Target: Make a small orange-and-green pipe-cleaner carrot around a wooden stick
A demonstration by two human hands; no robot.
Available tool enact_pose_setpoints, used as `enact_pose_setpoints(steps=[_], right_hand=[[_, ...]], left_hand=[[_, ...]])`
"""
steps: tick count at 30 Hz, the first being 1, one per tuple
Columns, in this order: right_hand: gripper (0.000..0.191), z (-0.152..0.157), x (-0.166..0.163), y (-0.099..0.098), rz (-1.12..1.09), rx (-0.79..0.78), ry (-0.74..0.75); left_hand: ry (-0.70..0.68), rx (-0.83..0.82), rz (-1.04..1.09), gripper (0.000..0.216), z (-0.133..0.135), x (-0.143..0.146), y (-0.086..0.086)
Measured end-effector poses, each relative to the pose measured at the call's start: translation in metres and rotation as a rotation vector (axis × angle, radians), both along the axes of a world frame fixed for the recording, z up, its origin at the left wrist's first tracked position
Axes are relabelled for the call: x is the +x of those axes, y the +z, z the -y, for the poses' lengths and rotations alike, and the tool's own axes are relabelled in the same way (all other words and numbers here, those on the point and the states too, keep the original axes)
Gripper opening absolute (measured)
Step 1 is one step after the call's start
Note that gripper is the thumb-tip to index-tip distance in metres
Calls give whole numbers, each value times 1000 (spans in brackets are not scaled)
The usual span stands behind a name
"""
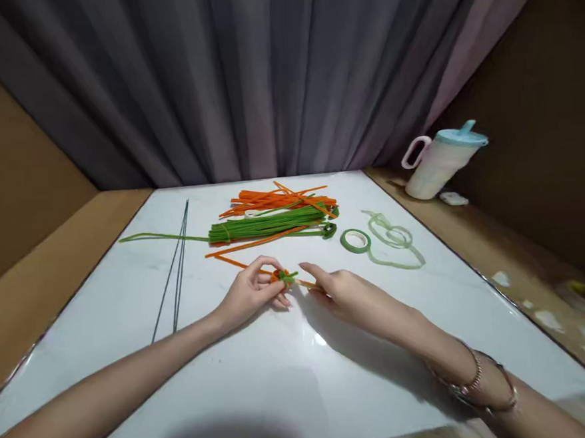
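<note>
My left hand (257,286) pinches a small orange and green pipe-cleaner piece (282,277) over the middle of the white table. Short green ends stick out of its right side. My right hand (345,292) is closed around a thin pale-orange strand (308,284) that reaches to the piece; whether the two are joined I cannot make out. Just behind my left hand, a bent orange pipe cleaner (231,260) runs toward the fingers. Farther back lie a bundle of green pipe cleaners (267,224) and a pile of orange pipe cleaners (261,200).
A green tape roll (355,241) lies right of the bundles, with a loose tape strip (398,263) curling from it. Thin dark wires (179,273) lie at left. A lidded cup (443,162) stands on the wooden surface beyond the table's right edge. Grey curtains (257,81) hang behind.
</note>
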State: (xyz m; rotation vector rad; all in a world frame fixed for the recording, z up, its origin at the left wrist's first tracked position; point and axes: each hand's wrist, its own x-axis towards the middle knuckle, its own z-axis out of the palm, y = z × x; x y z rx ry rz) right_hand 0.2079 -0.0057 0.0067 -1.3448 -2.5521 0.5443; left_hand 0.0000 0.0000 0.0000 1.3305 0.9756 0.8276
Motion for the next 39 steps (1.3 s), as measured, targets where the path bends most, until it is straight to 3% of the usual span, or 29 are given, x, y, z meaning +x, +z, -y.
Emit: enact_pose_setpoints(steps=[9,19,28,39], right_hand=[[56,2,-7,0,16,98,163],[63,6,-9,4,442,512,275],[62,10,-14,-1,372,445,248],[67,8,-9,-9,269,297,196]], left_hand=[[11,117,-105,22,0,0,-4],[15,128,-108,20,-3,3,-4],[10,209,-153,16,-1,2,-8],[29,183,-131,18,-1,2,-6]])
